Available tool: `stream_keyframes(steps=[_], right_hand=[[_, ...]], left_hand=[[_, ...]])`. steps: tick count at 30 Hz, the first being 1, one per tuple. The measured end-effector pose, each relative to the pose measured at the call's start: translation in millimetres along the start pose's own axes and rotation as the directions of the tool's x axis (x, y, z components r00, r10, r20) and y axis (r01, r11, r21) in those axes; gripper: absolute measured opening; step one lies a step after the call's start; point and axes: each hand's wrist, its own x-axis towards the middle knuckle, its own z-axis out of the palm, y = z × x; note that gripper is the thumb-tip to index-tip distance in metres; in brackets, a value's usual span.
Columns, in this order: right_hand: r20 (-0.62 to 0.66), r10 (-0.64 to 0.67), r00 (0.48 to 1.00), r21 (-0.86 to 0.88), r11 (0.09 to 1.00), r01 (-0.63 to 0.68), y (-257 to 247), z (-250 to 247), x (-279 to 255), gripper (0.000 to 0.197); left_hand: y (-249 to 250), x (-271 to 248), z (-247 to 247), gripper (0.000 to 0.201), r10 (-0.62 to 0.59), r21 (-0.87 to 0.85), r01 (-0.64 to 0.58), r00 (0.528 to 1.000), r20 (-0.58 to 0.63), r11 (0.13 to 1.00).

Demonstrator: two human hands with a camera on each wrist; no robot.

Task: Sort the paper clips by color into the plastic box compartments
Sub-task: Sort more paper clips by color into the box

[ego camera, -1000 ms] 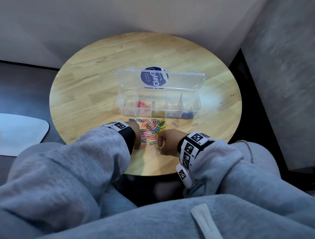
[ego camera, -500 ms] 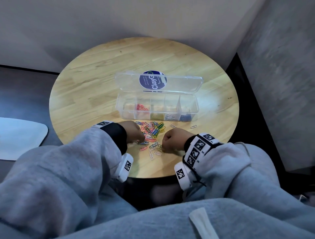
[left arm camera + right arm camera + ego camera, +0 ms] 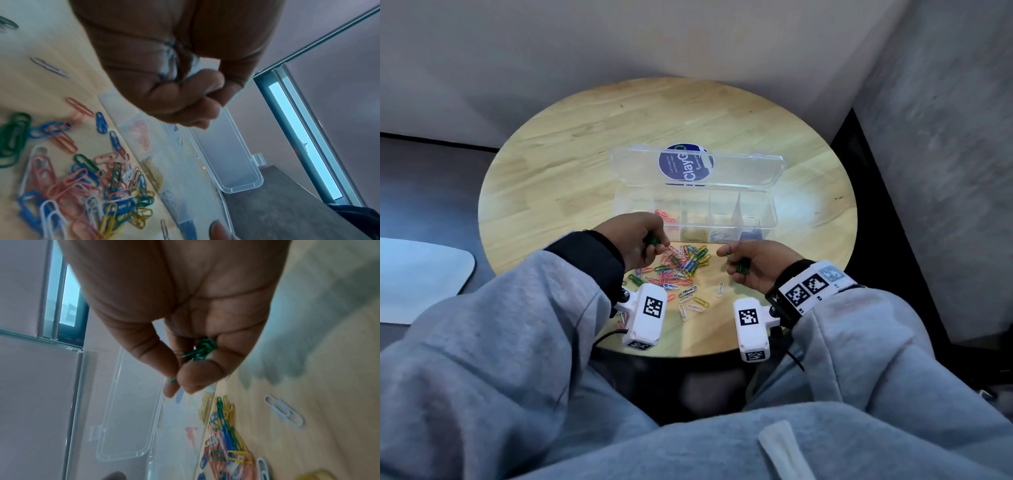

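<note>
With each hand, left hand (image 3: 635,236) and right hand (image 3: 751,265), curled round a small bunch of green wire paper clips (image 3: 203,348) above the round wooden worktop (image 3: 571,178), loose clips could slip into a wrong compartment of the clear plastic box (image 3: 768,214).

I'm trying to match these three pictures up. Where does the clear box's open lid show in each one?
Head: the lid lies open at mid-picture, behind the box, bearing a round blue sticker.
Left wrist: lid right of centre, running down below the left hand.
Right wrist: lid lower left, below the right hand.
Shared landmark: the pile of clips on the table.
</note>
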Motion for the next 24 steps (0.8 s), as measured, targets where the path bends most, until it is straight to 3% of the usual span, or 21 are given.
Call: stream_keyframes(steps=[5,11,17,24], right_hand=[[0.027,0.043,0.999,0.244,0.968,-0.049,-4,3,-1,0.026],[0.087,0.033,0.996,0.308,0.950,-0.058,-18,18,0,0.032],[0.119,0.006,0.993,0.286,0.957,-0.040,-41,50,12,0.034],[0.130,0.012,0.991,0.218,0.975,-0.040,-68,90,34,0.029]], left_hand=[[2,0,-6,0.019,0.005,-0.137,-0.007,1.000,-0.013,0.991],[6,6,-24,0.022,0.085,-0.278,-0.092,0.996,-0.036,0.956],[8,16,-52,0.025,0.091,-0.383,-0.123,0.991,-0.100,0.916],[17,24,-76,0.027,0.123,-0.443,-0.149,0.989,-0.087,0.884]])
